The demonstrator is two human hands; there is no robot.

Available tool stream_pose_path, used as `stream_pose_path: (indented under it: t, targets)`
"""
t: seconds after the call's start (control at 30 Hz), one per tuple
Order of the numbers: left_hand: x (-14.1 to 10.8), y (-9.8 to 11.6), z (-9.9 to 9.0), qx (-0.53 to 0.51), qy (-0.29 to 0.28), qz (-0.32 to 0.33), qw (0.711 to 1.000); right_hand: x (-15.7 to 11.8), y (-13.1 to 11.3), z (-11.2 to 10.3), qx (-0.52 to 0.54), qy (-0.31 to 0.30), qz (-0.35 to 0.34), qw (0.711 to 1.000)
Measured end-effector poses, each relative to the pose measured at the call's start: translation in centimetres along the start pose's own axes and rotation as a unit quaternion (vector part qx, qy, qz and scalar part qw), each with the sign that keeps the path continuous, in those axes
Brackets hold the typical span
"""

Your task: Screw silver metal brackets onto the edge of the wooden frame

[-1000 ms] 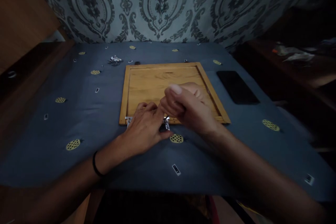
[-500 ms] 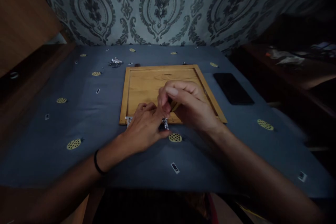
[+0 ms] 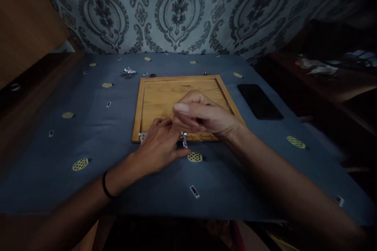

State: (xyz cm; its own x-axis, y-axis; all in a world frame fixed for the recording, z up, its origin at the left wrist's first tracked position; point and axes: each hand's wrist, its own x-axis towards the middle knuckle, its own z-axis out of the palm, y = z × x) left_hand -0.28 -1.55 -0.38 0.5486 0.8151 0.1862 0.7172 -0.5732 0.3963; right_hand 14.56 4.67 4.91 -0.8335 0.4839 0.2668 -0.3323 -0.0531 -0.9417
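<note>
Resting left hand [image 3: 159, 141] over near edge of wooden panel [image 3: 163, 100], fingers extended, thumb beside shiny metal fitting [image 3: 184, 141]; panel on blue cloth [image 3: 97, 125], left of black phone [image 3: 259, 102]. Right hand [image 3: 203, 115] just above, fingers curled closed, any held item hidden.

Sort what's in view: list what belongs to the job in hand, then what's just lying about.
Belongs to the job:
wooden panel, lying flat
metal hardware, showing either side of the left hand

Apparently just lying about:
phone, on the right
small metal bits, back left, untouched; possibly spares
clutter, far right, too dark to name
</note>
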Motion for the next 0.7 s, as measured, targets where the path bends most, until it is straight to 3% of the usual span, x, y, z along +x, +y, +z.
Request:
stream_pose_path:
  t: [0.13,0.2,0.3,0.4,0.47,0.53,0.7]
  targets:
    - [0.1,0.1,0.1,-0.003,0.007,-0.003,1.000,-0.2,0.4,1.5,-0.004,0.113,-0.029,0.993]
    - [0.2,0.3,0.1,-0.001,0.004,-0.015,1.000,-0.3,0.9,2.5,-0.019,0.208,-0.057,0.976]
    - [0.4,0.5,-0.1,-0.001,-0.006,-0.030,1.000,-0.3,1.9,4.0,-0.061,0.406,-0.153,0.899]
    - [0.5,0.8,-0.4,-0.004,-0.013,-0.044,0.999,-0.1,2.3,4.9,-0.080,0.505,-0.198,0.836]
    - [0.5,0.9,-0.5,-0.003,-0.016,-0.050,0.999,-0.1,2.2,4.9,-0.074,0.512,-0.185,0.835]
    - [0.6,0.9,-0.6,0.003,-0.023,-0.051,0.998,-0.5,1.8,4.5,-0.068,0.483,-0.160,0.858]
    - [0.5,0.7,-0.4,0.005,-0.025,-0.034,0.999,-2.3,0.9,2.7,-0.082,0.321,-0.091,0.939]
